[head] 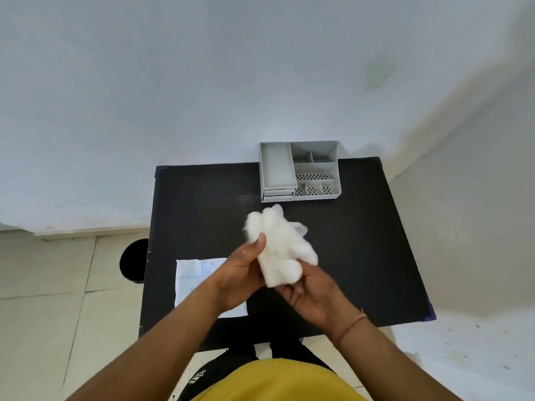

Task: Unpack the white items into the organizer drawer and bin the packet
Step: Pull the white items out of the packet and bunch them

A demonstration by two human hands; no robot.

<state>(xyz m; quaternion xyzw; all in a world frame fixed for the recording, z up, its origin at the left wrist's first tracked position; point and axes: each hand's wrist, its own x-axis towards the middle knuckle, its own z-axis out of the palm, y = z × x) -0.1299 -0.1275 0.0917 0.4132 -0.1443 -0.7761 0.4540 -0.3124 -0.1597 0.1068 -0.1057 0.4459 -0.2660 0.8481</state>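
Above the middle of the black table (362, 241), both hands hold a clear packet of white cotton balls (279, 247). My left hand (241, 273) grips its left side, thumb on top. My right hand (311, 293) supports it from below and the right. Fluffy white pieces bulge from the packet's top and right side. The grey organizer (299, 172) stands at the table's far edge, with a long tray on the left, several small compartments on the right and shut drawers (278, 194) at its front left. A round black bin (134, 260) stands on the floor left of the table.
A white paper sheet (197, 279) lies on the table's near left, partly under my left forearm. A pale wall rises behind the table. Tiled floor lies to the left and right. My yellow shirt fills the bottom of the view.
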